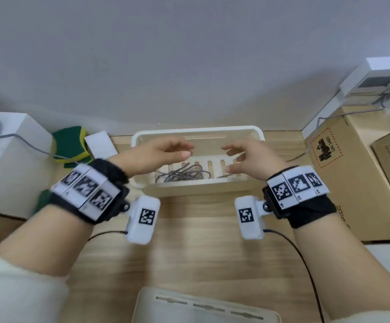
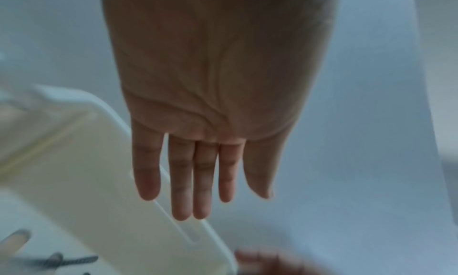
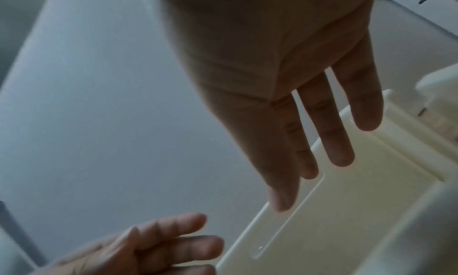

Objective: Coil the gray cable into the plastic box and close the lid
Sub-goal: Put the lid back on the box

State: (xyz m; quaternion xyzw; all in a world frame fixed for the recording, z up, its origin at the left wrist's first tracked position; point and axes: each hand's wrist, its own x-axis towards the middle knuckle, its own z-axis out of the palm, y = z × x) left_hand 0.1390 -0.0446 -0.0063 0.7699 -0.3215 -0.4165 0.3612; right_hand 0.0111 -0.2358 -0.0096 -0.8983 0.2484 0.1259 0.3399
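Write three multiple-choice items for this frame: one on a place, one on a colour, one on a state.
1. Where is the gray cable?
A. inside the plastic box
B. on the cardboard carton
C. in the left hand

2. What colours is the sponge left of the box?
A. red and white
B. green and yellow
C. all blue

3. How is the box now?
A. lid shut
B. open
C. upside down

Answers: 1 A, the cable lies bunched on the box floor. 2 B, green top, yellow edge. 3 B, its inside shows; left hand and right hand hover empty.

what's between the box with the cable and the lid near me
Bare wooden tabletop separates the plastic box from the lid; only the wrist cameras hang above it. The head view shows this.
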